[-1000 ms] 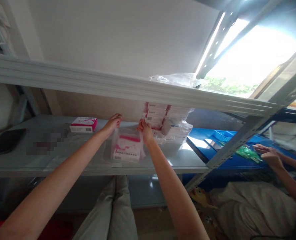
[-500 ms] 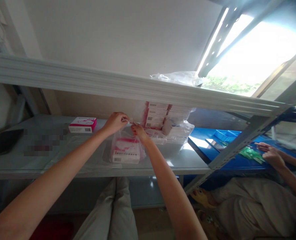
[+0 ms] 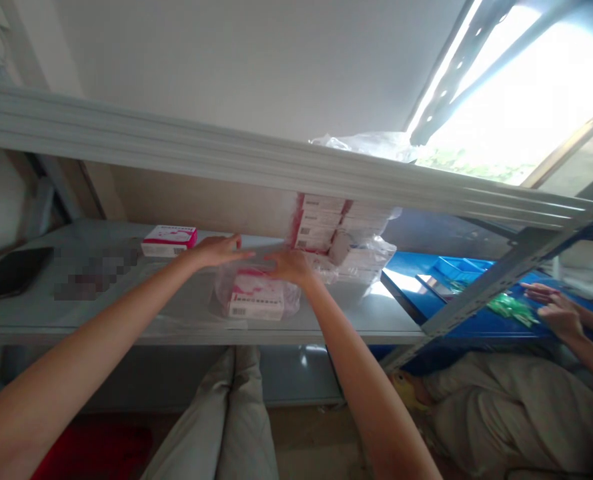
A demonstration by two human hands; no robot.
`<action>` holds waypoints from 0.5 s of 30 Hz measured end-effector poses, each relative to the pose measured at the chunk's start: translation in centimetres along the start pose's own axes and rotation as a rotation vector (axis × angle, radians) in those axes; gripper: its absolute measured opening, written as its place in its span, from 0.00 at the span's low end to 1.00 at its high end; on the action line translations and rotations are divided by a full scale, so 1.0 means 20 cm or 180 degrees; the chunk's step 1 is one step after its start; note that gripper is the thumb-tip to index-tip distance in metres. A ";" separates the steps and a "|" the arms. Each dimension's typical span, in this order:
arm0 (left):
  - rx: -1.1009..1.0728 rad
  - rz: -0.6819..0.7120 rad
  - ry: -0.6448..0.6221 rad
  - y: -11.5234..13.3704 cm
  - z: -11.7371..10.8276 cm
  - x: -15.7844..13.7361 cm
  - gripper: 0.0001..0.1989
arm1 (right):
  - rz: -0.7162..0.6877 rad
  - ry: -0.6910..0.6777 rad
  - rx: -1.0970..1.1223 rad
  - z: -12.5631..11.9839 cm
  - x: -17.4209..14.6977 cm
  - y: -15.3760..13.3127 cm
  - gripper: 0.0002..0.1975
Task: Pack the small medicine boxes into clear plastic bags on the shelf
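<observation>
A pink-and-white box [image 3: 257, 301] lies inside a clear plastic bag [image 3: 221, 293] near the shelf's front edge. Above the bag's left side, my left hand [image 3: 217, 252] is open, its fingers stretched to the right and holding nothing. My right hand [image 3: 291, 267] is at the bag's upper right, fingers apart and pointing left; whether it touches the plastic I cannot tell. A second pink-and-white box [image 3: 169, 241] rests unbagged just left of my left hand. Beyond my right hand stand stacked boxes of the same look [image 3: 321, 223], some wrapped in clear plastic.
A metal crossbeam [image 3: 226, 163] spans above the grey shelf [image 3: 176, 313]. At the left lies a dark flat object [image 3: 13, 273]. To the right, past a slotted upright [image 3: 476, 287], a co-worker's hands [image 3: 559, 310] are near green items [image 3: 513, 308] and a blue tray [image 3: 461, 268].
My hands have let go of the bag's gathered top and moved apart, the left one leftward. The bag's top has sunk down around the box. The view has shifted slightly.
</observation>
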State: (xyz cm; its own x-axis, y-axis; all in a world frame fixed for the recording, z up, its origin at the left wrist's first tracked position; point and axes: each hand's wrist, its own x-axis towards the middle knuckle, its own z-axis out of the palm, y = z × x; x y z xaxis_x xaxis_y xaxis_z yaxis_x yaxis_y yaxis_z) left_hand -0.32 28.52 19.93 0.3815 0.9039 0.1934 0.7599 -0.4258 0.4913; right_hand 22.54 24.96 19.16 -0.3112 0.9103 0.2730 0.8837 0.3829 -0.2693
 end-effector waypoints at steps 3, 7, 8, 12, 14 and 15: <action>0.0470 0.0112 -0.0213 -0.01 0.02 0.02 0.08 | 0.0142 -0.0069 -0.0423 0.03 0.02 -0.07 0.03; 0.0575 0.0391 0.0187 -0.06 0.00 0.03 0.04 | 0.0250 0.0140 -0.0769 0.02 0.02 -0.08 0.07; 0.0594 0.0375 0.0295 -0.07 0.00 0.02 0.06 | 0.0292 0.0222 -0.0780 0.01 0.02 -0.07 0.09; 0.0632 0.0303 0.0451 -0.06 0.01 0.00 0.09 | 0.0431 0.0349 -0.0780 0.01 -0.02 -0.07 0.13; 0.0769 0.0319 0.0456 -0.05 0.03 -0.01 0.10 | 0.0524 0.0295 -0.0869 0.02 -0.04 -0.10 0.13; 0.0886 0.0323 0.0444 -0.05 0.03 -0.02 0.10 | 0.0527 0.0330 -0.0937 0.02 -0.06 -0.12 0.12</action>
State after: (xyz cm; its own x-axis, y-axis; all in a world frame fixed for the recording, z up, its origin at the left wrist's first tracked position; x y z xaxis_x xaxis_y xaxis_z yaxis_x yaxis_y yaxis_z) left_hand -0.79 28.55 18.82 0.4016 0.8449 0.3534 0.8437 -0.4914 0.2161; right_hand 20.72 23.02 19.03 -0.1313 0.9296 0.3444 0.9868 0.1557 -0.0441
